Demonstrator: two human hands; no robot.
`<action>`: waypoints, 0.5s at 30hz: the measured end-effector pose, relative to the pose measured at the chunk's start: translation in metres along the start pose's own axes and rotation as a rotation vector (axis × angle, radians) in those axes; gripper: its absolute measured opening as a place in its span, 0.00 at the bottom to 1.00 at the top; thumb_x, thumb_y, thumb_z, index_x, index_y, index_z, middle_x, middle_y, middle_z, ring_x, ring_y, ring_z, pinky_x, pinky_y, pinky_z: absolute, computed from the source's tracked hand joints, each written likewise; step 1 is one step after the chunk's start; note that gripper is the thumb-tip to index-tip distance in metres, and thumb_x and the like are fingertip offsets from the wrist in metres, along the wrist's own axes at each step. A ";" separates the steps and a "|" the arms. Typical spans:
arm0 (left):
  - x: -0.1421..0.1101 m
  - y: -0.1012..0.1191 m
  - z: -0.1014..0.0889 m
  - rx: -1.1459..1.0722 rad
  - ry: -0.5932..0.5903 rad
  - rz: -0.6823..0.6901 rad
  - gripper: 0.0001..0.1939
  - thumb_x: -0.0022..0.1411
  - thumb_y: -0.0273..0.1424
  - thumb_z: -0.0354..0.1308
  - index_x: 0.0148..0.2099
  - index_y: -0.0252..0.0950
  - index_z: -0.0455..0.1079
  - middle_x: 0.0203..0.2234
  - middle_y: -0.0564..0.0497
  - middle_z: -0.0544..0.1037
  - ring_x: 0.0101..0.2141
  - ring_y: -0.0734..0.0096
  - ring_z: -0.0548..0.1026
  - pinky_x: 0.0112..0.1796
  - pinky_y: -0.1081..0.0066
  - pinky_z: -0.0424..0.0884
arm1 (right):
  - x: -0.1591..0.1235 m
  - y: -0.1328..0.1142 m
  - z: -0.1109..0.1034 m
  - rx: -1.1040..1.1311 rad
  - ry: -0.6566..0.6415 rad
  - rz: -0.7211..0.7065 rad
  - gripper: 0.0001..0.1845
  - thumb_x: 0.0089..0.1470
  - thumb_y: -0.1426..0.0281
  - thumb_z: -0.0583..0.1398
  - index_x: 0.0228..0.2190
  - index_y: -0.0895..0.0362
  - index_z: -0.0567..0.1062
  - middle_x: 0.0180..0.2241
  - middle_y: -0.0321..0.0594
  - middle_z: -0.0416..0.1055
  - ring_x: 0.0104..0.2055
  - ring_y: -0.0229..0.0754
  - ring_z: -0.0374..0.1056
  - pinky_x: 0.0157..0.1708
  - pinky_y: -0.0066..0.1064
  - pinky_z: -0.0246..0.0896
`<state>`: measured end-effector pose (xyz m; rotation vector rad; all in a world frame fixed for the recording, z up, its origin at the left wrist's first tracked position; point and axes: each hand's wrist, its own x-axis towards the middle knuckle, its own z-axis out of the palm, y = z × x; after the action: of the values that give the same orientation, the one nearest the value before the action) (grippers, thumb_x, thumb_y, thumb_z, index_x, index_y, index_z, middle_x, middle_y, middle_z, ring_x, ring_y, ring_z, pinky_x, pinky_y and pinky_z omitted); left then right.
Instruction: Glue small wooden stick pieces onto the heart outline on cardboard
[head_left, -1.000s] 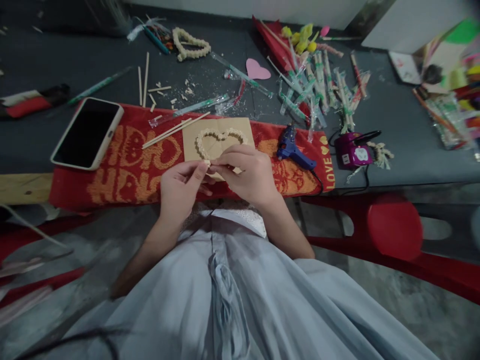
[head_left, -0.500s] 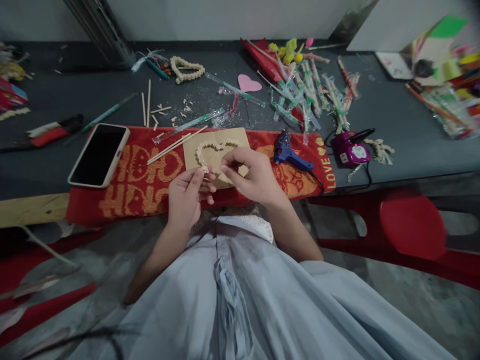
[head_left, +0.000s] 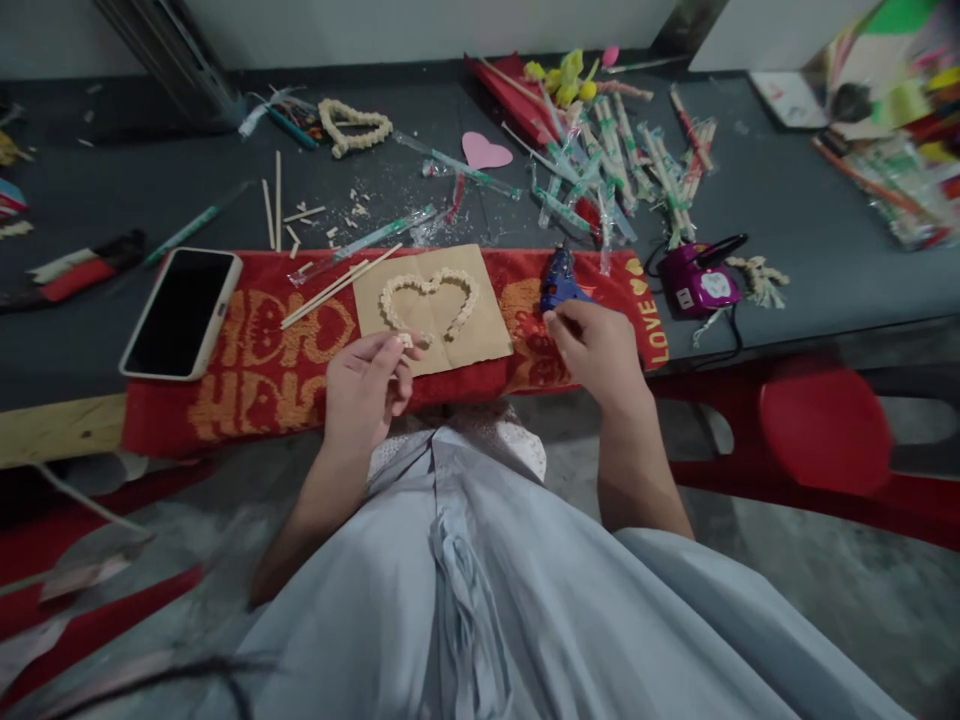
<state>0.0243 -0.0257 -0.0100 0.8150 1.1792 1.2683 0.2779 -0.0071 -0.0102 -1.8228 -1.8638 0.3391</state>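
Observation:
My left hand (head_left: 367, 385) pinches a small pale piece of cut stick (head_left: 406, 341) between thumb and fingertips, by the lower edge of a brown paper sheet (head_left: 491, 320). On the paper lies a heart outline (head_left: 429, 284) built from small pale pieces, with a gap at its lower tip. My right hand (head_left: 596, 350) is closed over the handle of a blue glue gun (head_left: 559, 280), hiding most of that handle. The gun rests on a red towel (head_left: 262, 400) with orange lettering.
A phone (head_left: 180, 313) lies on the towel's left end, thin wooden sticks (head_left: 341, 287) left of the paper. Behind are another pale heart (head_left: 352, 128), a pink paper heart (head_left: 486, 151) and wrapped sticks (head_left: 622, 150). A purple power block (head_left: 699, 280) stands right, above a red stool (head_left: 825, 425).
My right hand has left the heart and moved right onto the glue gun. My left hand has stayed near the heart's lower tip with its small piece. The view has shifted slightly.

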 end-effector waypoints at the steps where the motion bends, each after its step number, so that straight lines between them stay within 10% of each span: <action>1: 0.000 -0.003 -0.001 0.113 0.018 0.078 0.14 0.51 0.40 0.67 0.34 0.34 0.77 0.24 0.51 0.78 0.14 0.84 0.60 0.13 0.79 0.52 | -0.003 0.004 0.002 -0.045 0.002 -0.009 0.12 0.55 0.66 0.56 0.22 0.55 0.72 0.23 0.41 0.71 0.27 0.42 0.64 0.29 0.32 0.49; 8: -0.006 -0.013 -0.003 0.861 -0.040 0.572 0.08 0.58 0.31 0.62 0.39 0.36 0.80 0.25 0.54 0.75 0.22 0.80 0.66 0.25 0.77 0.63 | -0.015 0.017 0.006 -0.125 0.021 -0.077 0.16 0.55 0.74 0.56 0.42 0.57 0.79 0.39 0.47 0.77 0.35 0.45 0.70 0.34 0.33 0.60; 15: -0.020 -0.009 -0.005 1.073 -0.285 0.484 0.08 0.63 0.33 0.58 0.38 0.36 0.78 0.25 0.54 0.77 0.27 0.76 0.73 0.30 0.76 0.68 | -0.010 -0.003 0.010 -0.121 0.019 -0.103 0.08 0.56 0.70 0.59 0.31 0.57 0.79 0.33 0.45 0.75 0.34 0.45 0.69 0.33 0.33 0.59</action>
<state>0.0241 -0.0475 -0.0161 2.0877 1.4507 0.7540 0.2702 -0.0158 -0.0190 -1.7922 -1.9945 0.1754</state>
